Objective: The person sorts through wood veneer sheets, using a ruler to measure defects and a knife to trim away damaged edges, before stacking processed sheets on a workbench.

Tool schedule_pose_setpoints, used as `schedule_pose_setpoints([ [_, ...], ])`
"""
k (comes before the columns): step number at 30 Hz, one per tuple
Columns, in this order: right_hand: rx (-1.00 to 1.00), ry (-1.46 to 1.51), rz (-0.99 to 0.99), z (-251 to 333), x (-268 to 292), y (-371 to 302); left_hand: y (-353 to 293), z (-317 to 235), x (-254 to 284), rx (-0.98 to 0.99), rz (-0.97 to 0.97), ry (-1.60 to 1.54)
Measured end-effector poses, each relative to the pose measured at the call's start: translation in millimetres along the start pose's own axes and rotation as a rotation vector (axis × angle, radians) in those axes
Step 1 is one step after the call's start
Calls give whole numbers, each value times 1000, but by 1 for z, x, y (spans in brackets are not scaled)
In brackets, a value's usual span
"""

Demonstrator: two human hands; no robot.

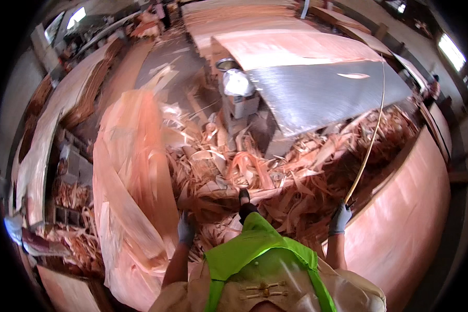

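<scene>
My right hand (340,218), in a grey glove, is closed around the lower end of a long, thin, pale stick (372,143). The stick rises in a slight bend, its upper end over the far sheets. My left hand (186,229), gloved too, hangs beside a big bundle of thin reddish wood veneer (132,135) on the left; its fingers are too blurred to read, and whether it touches the veneer I cannot tell. Torn veneer scraps (244,166) lie heaped around my feet, with one dark shoe (244,194) showing among them.
Ahead is a grey metal-like tabletop (327,93), with a veneer stack (296,47) behind it. A bucket (225,64) and a white bag (237,82) sit by its left corner. A large veneer sheet (405,208) curves along my right. More stacks (62,119) line the left.
</scene>
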State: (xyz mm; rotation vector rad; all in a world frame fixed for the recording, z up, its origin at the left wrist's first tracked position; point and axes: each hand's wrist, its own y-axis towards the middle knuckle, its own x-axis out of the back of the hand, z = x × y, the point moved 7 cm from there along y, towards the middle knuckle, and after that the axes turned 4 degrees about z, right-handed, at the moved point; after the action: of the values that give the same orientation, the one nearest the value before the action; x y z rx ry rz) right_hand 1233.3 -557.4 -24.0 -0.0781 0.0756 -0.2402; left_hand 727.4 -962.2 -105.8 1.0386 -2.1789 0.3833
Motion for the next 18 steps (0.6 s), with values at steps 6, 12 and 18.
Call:
schedule_pose_setpoints([
  [6, -99, 83, 134, -23, -205, 88, 196, -57, -6, -251, -57, -57],
  [12, -335, 313, 347, -2, -428, 95, 341, -197, -36, -307, 266, -150],
  [18, -289, -5, 559, 14, -584, 39, 440, -235, -73, 49, 707, -899],
])
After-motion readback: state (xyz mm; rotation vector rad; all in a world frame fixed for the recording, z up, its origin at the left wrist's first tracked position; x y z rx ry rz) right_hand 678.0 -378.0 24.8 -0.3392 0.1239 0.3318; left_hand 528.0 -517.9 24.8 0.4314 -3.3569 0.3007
